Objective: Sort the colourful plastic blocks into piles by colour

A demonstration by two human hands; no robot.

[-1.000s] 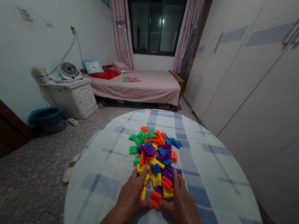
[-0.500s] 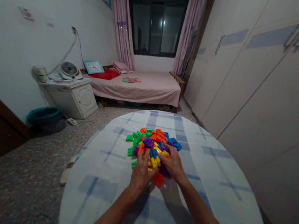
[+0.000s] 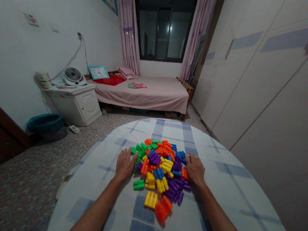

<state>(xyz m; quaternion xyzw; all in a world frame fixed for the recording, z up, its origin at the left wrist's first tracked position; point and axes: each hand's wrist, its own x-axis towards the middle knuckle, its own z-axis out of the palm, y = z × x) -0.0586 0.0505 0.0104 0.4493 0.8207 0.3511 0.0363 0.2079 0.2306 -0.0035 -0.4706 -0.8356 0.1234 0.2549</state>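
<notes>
Left hand, right hand moved apart, palms down; blocks between

The head view looks forward and down from behind the hands; table near, bed beyond.

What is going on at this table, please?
A person's left hand and right hand are at opposite sides of a heap of colourful pieces on a cloth-covered table. Green pieces are beside the left hand. Neither hand appears to grip anything. A blurred orange cluster is nearest the person.
</notes>
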